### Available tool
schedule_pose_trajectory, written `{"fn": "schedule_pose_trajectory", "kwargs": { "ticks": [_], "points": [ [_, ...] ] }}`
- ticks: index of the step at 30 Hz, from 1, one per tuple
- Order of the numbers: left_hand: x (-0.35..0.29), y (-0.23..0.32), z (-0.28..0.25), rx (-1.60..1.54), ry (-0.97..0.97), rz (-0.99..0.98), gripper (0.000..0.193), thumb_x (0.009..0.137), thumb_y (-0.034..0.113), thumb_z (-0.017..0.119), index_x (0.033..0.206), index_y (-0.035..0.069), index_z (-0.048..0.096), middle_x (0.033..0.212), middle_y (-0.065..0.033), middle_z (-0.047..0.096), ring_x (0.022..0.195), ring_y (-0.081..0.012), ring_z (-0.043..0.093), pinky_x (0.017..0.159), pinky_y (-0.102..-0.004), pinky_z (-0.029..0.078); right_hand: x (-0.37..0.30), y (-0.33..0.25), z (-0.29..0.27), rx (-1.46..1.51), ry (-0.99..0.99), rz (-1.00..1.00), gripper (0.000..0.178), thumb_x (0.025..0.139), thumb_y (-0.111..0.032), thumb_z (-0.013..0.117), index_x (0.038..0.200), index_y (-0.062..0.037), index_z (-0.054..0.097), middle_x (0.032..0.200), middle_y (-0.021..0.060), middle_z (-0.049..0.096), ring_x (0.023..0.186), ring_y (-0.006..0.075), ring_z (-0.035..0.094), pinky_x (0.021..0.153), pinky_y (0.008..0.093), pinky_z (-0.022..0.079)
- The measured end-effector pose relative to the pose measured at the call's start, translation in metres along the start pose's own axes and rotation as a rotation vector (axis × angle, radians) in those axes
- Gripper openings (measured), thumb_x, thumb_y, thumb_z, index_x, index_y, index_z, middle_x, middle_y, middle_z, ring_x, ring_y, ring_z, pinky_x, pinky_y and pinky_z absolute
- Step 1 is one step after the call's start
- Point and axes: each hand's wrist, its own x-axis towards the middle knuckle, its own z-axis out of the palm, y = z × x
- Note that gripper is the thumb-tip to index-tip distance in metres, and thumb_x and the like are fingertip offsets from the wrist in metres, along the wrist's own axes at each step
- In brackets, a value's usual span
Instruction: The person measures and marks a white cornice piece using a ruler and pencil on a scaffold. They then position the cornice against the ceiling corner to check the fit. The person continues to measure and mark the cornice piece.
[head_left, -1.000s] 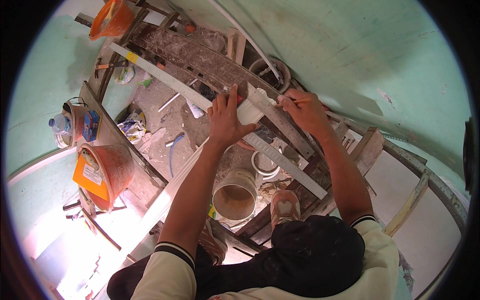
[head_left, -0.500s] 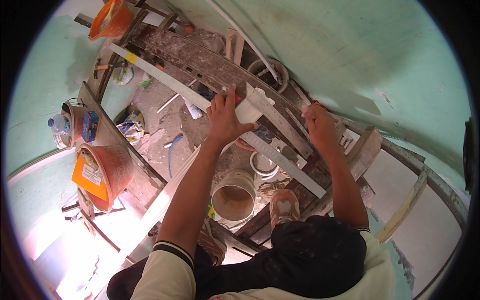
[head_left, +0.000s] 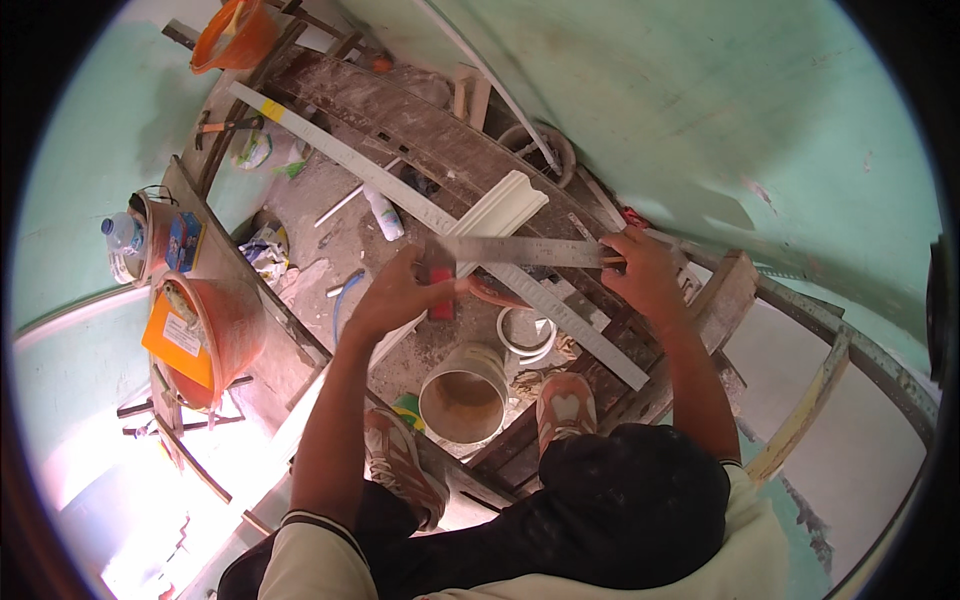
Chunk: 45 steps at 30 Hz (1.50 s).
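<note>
Above the planks I hold a try square, its metal blade [head_left: 525, 251] blurred by motion and its red stock [head_left: 440, 292] hanging at the left end. My left hand [head_left: 395, 295] is closed on the stock end, with the thumb stretched across the red part. At the blade's other end, my right hand [head_left: 640, 270] has its fingers closed; a thin brownish piece shows by the fingertips, too small to name. Below the square lies a white profiled moulding [head_left: 505, 212], running toward the lower left. A long metal straightedge [head_left: 350, 162] with a yellow mark crosses beneath it.
A pale bucket [head_left: 463, 395] stands between my shoes. Wooden planks [head_left: 350, 95] run along the green wall. On the left are an orange bucket [head_left: 235, 330], a water bottle [head_left: 122, 232] and a hammer [head_left: 230, 125]. A white spray can [head_left: 383, 213] lies on the floor.
The try square has been lifted off the moulding and turned, its blade now pointing right. My left hand moved left and down from the moulding; my right hand came to the blade's end.
</note>
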Motion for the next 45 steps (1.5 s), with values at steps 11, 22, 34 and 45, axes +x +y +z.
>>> {"fn": "schedule_pose_trajectory", "kwargs": {
  "ticks": [11, 22, 34, 45],
  "points": [
    [-0.035, 0.016, 0.042, 0.476, 0.412, 0.396, 0.062, 0.074, 0.018, 0.088, 0.130, 0.012, 0.064, 0.097, -0.0108, 0.063, 0.089, -0.0280, 0.066, 0.078, -0.0415, 0.055, 0.064, -0.005, -0.021, 0.111, -0.106, -0.292, 0.046, 0.075, -0.013, 0.076, 0.120, -0.0088, 0.070, 0.099, 0.0124, 0.065, 0.092, 0.0349, 0.068, 0.082, 0.0445, 0.055],
    [-0.036, -0.031, 0.064, 0.548, 0.523, 0.520, 0.049, 0.078, 0.013, 0.080, 0.124, 0.002, 0.066, 0.108, -0.0136, 0.059, 0.103, -0.0347, 0.063, 0.090, -0.0442, 0.055, 0.064, 0.018, 0.032, 0.696, -0.045, 0.040, 0.046, 0.089, -0.004, 0.074, 0.134, -0.0098, 0.067, 0.116, 0.0056, 0.068, 0.108, 0.0172, 0.063, 0.097, 0.0326, 0.050],
    [-0.053, -0.037, 0.070, 0.660, 0.496, 0.376, 0.057, 0.081, 0.013, 0.078, 0.137, 0.009, 0.065, 0.105, -0.0094, 0.057, 0.099, -0.0280, 0.063, 0.077, -0.0438, 0.057, 0.062, -0.014, 0.051, 1.080, -0.004, 0.298, 0.035, 0.098, -0.006, 0.067, 0.132, 0.0038, 0.066, 0.101, 0.0056, 0.074, 0.075, 0.0031, 0.058, 0.066, 0.0173, 0.044],
    [-0.048, -0.056, 0.070, 0.610, 0.526, 0.541, 0.063, 0.076, 0.004, 0.078, 0.138, 0.004, 0.066, 0.112, -0.0152, 0.058, 0.103, -0.0338, 0.060, 0.089, -0.0432, 0.054, 0.064, -0.012, 0.076, 0.704, 0.210, 0.236, 0.036, 0.091, -0.023, 0.081, 0.119, -0.0008, 0.075, 0.091, 0.0052, 0.072, 0.082, 0.0128, 0.063, 0.075, 0.0305, 0.050]
  ]
}}
